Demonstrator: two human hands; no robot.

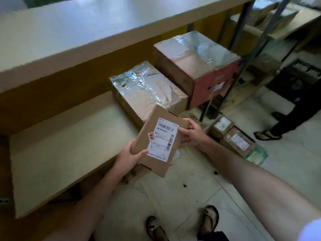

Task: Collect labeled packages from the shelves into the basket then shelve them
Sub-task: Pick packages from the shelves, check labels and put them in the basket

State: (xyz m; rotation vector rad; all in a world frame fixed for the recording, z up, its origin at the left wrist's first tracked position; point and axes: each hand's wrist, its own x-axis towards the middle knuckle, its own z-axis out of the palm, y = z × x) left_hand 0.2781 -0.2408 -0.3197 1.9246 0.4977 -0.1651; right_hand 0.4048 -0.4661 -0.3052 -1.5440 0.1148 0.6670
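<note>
I hold a small cardboard package (151, 123) in the air with both hands, its labelled face turned up toward me and one corner pointing away. It hangs over the front edge of the lower shelf board (60, 145), just in front of a tape-wrapped cardboard box (147, 91) that sits on that board. My left hand (128, 155) grips the near left corner: the thumb lies on the top face beside the white shipping label (163, 139), and the fingers curl underneath, out of sight. My right hand (190, 133) grips the far right edge, thumb pressed on the rim of the label and fingers wrapped under the box. A small red-and-white sticker (150, 136) with handwriting sits at the label's left edge. Behind the taped box, touching or nearly touching it, stands a larger reddish carton (198, 66) with shiny tape across its top. Above both runs the pale upper shelf board (86, 32). A dark metal upright (243, 58) rises to the right of the reddish carton. On the tiled floor (191, 197) to the right lie two labelled parcels (238, 140) side by side and a green packet (257, 155) just beside them. Farther right is a dark slatted crate (295, 80), and near it another person's leg (281, 122) in a sandal. My own sandalled feet (210, 218) show at the bottom.
</note>
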